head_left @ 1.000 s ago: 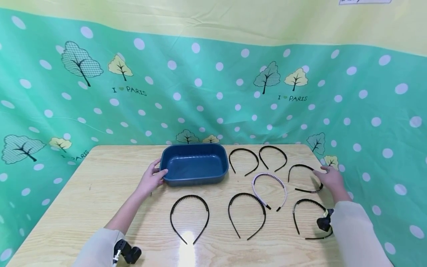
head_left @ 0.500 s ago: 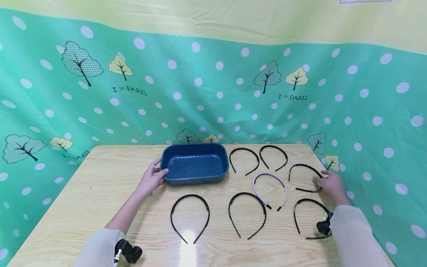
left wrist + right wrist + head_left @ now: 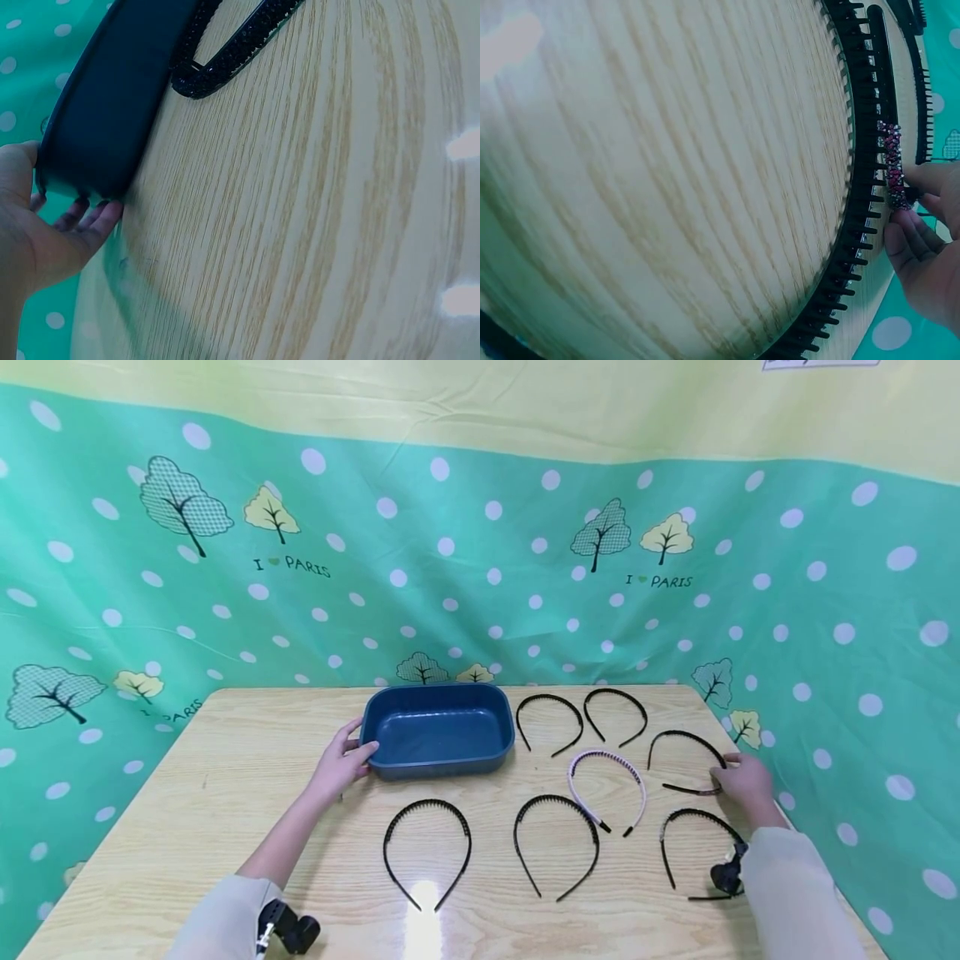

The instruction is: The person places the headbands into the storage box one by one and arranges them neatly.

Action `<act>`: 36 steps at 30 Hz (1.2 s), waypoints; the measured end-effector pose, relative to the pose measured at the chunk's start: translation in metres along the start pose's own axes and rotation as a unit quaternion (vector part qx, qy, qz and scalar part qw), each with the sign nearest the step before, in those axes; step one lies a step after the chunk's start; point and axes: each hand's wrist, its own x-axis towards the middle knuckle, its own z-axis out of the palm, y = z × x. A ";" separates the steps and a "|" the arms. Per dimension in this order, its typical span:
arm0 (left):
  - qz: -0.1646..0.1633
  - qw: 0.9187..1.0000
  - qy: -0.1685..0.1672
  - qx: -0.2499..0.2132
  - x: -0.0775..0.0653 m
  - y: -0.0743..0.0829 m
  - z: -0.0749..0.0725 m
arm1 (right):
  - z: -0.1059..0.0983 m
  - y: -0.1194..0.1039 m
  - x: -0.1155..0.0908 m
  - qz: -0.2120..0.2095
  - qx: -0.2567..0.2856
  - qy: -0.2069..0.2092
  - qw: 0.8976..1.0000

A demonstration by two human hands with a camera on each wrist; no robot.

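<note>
My left hand point(image 3: 341, 766) grips the left end of a dark blue plastic basin point(image 3: 442, 769), thumb at its rim and fingers against the outer wall. The left wrist view shows those fingertips under the basin's end point(image 3: 97, 112). At the table's right edge my right hand point(image 3: 748, 783) pinches a black headband point(image 3: 686, 790) by its curved side; it lies with its ends toward the left. Dark pink beads on this headband point(image 3: 893, 161) show in the right wrist view, between thumb and fingers. Nearer me, another black toothed headband point(image 3: 693, 811) is partly hidden by the right wrist camera.
Two black headbands point(image 3: 550, 697) point(image 3: 615, 690) lie right of the basin. A lilac headband point(image 3: 606, 752) lies in front of them, touching or nearly touching a black one point(image 3: 555, 797). Another black headband point(image 3: 426, 801) is at front centre. A dotted green cloth point(image 3: 480, 568) hangs behind the table.
My right hand has shifted slightly at the right-hand headband, its fingers drawing in on the curved side. The left hand and basin have stayed put.
</note>
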 end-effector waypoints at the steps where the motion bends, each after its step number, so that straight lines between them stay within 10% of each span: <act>1: 0.000 1.000 0.000 -0.001 0.000 0.000 0.000 | 0.000 0.000 0.000 -0.002 -0.004 0.002 1.000; 36: 0.000 1.000 0.003 0.002 0.001 -0.001 0.001 | -0.012 -0.012 0.000 -0.023 0.024 0.053 0.998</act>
